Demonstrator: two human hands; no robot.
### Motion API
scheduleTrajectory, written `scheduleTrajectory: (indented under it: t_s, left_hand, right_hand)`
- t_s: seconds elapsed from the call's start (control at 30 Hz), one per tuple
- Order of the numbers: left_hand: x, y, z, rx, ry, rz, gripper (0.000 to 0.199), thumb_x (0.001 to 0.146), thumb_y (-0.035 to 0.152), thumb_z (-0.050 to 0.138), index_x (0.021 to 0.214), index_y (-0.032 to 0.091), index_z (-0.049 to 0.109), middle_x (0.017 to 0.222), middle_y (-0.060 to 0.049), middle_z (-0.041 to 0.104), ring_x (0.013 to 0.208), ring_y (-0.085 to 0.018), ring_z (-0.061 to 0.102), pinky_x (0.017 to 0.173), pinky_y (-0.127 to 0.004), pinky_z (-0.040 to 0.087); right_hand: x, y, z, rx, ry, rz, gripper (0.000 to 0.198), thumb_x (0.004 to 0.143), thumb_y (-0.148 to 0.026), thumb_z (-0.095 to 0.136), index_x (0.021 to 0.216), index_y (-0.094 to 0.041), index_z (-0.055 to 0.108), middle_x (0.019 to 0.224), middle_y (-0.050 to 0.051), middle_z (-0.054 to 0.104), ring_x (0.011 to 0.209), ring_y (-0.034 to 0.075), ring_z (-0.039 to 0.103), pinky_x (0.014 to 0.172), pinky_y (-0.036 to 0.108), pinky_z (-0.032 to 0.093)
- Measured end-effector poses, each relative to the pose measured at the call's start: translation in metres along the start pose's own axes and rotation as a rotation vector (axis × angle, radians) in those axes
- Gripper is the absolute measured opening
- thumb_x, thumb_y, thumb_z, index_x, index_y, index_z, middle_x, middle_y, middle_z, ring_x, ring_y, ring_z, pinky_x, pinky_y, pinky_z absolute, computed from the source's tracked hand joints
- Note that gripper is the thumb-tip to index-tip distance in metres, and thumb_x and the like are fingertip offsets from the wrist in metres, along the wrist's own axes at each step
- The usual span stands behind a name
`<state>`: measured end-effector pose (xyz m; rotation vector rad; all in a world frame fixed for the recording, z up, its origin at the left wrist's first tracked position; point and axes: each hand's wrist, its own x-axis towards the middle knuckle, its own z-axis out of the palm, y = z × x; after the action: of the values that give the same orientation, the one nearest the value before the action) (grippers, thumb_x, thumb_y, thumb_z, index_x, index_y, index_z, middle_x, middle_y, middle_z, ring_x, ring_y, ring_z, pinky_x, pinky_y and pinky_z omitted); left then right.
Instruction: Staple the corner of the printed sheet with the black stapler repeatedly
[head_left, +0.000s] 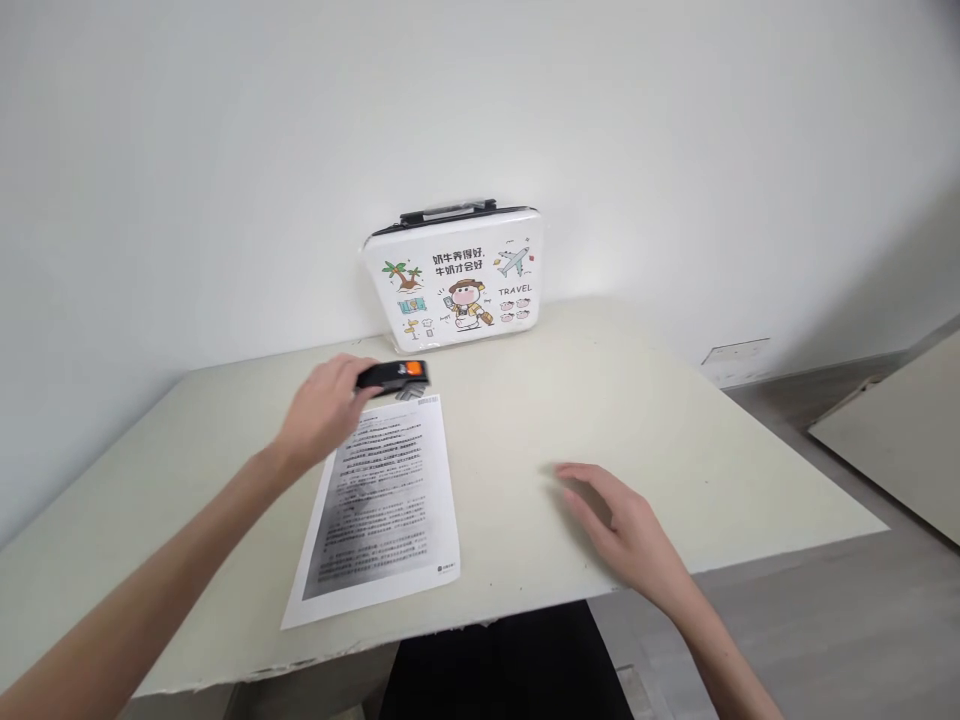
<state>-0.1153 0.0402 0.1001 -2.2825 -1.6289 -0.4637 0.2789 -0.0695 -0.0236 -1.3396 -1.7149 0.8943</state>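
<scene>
The left hand (330, 400) was wrapped around a blurred black tool (384, 376), perhaps a stapler, at the far edge of the printed sheet (390, 500). Right of the sheet, the empty right hand (626, 522) was loosely curled; beyond the sheet stood a white case (465, 280).

Cartoon-print case (469, 270), pale table (517, 440), grey floor (780, 630)

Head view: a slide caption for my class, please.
Left hand holds a black tool near the top of a page; right hand open, white case behind.
</scene>
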Motion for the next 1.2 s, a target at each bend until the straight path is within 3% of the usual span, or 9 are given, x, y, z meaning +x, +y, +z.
scheduleTrajectory:
  t_s: [0.13, 0.23, 0.33, 0.43, 0.57, 0.7, 0.77, 0.97, 1.2]
  left_hand:
    - [-0.001, 0.088, 0.006, -0.202, -0.103, 0.191, 0.027, 0.109, 0.037, 0.047, 0.13, 0.025, 0.059, 0.122, -0.009, 0.07, 0.108, -0.03, 0.067, 0.099, -0.046, 0.05]
    - [-0.005, 0.143, 0.021, -0.287, -0.156, 0.335, 0.025, 0.111, 0.035, 0.047, 0.129, 0.022, 0.059, 0.118, -0.009, 0.07, 0.104, -0.028, 0.068, 0.094, -0.044, 0.05]
    - [-0.007, 0.178, 0.039, -0.318, -0.199, 0.427, 0.023, 0.111, 0.033, 0.047, 0.126, 0.02, 0.058, 0.118, -0.011, 0.069, 0.101, -0.028, 0.068, 0.09, -0.044, 0.05]
    - [-0.007, 0.194, 0.055, -0.382, -0.21, 0.435, 0.02, 0.111, 0.031, 0.049, 0.126, 0.021, 0.058, 0.117, -0.01, 0.069, 0.101, -0.028, 0.068, 0.09, -0.044, 0.051]
    - [-0.008, 0.193, 0.075, -0.634, -0.226, 0.315, 0.022, 0.105, 0.036, 0.062, 0.126, 0.028, 0.058, 0.117, -0.006, 0.071, 0.108, -0.028, 0.07, 0.095, -0.045, 0.054]
    - [-0.023, 0.174, 0.091, -0.835, -0.243, 0.086, 0.065, 0.091, 0.045, 0.081, 0.145, 0.032, 0.046, 0.141, -0.009, 0.065, 0.134, -0.029, 0.061, 0.111, -0.049, 0.052]
    - [-0.035, 0.161, 0.093, -0.827, -0.273, 0.044, 0.074, 0.089, 0.047, 0.082, 0.15, 0.032, 0.043, 0.151, -0.011, 0.058, 0.143, -0.031, 0.055, 0.117, -0.051, 0.048]
    - [-0.058, 0.127, 0.083, -0.747, -0.301, 0.001, 0.054, 0.096, 0.044, 0.072, 0.145, 0.035, 0.049, 0.149, -0.007, 0.061, 0.142, -0.029, 0.057, 0.121, -0.051, 0.046]
    - [-0.059, 0.117, 0.078, -0.693, -0.315, 0.018, 0.052, 0.099, 0.046, 0.068, 0.146, 0.035, 0.05, 0.15, -0.008, 0.06, 0.141, -0.03, 0.058, 0.12, -0.052, 0.047]
  right_hand:
    - [0.004, 0.002, -0.005, 0.148, 0.142, 0.092, 0.041, 0.105, -0.058, 0.051, 0.129, -0.029, 0.067, 0.141, 0.01, 0.069, 0.132, 0.031, 0.065, 0.099, 0.044, 0.06]
    - [0.006, 0.004, -0.009, 0.252, 0.263, 0.147, 0.043, 0.105, -0.06, 0.049, 0.13, -0.029, 0.066, 0.142, 0.01, 0.069, 0.129, 0.029, 0.067, 0.113, 0.048, 0.052]
    - [0.009, 0.004, -0.012, 0.312, 0.316, 0.174, 0.046, 0.107, -0.061, 0.046, 0.135, -0.029, 0.062, 0.146, 0.011, 0.067, 0.13, 0.029, 0.067, 0.115, 0.049, 0.05]
    - [0.016, 0.005, -0.013, 0.285, 0.286, 0.178, 0.047, 0.106, -0.063, 0.047, 0.13, -0.028, 0.066, 0.144, 0.011, 0.068, 0.13, 0.028, 0.066, 0.113, 0.046, 0.051]
    - [0.027, 0.007, -0.011, 0.201, 0.195, 0.124, 0.048, 0.105, -0.063, 0.046, 0.127, -0.027, 0.069, 0.137, 0.009, 0.072, 0.125, 0.029, 0.067, 0.107, 0.044, 0.053]
    - [0.031, 0.007, -0.008, 0.139, 0.167, 0.106, 0.05, 0.108, -0.061, 0.039, 0.126, -0.027, 0.07, 0.134, 0.009, 0.073, 0.121, 0.028, 0.068, 0.103, 0.041, 0.053]
    - [0.031, 0.005, -0.008, 0.137, 0.161, 0.11, 0.05, 0.108, -0.061, 0.038, 0.125, -0.027, 0.07, 0.135, 0.008, 0.073, 0.122, 0.028, 0.067, 0.103, 0.041, 0.053]
    - [0.038, 0.0, -0.006, 0.244, 0.194, 0.164, 0.043, 0.107, -0.058, 0.039, 0.123, -0.027, 0.066, 0.13, 0.008, 0.076, 0.124, 0.027, 0.068, 0.109, 0.044, 0.052]
    - [0.043, 0.001, 0.0, 0.303, 0.252, 0.149, 0.04, 0.108, -0.056, 0.039, 0.123, -0.026, 0.06, 0.127, 0.01, 0.077, 0.125, 0.025, 0.068, 0.11, 0.046, 0.05]
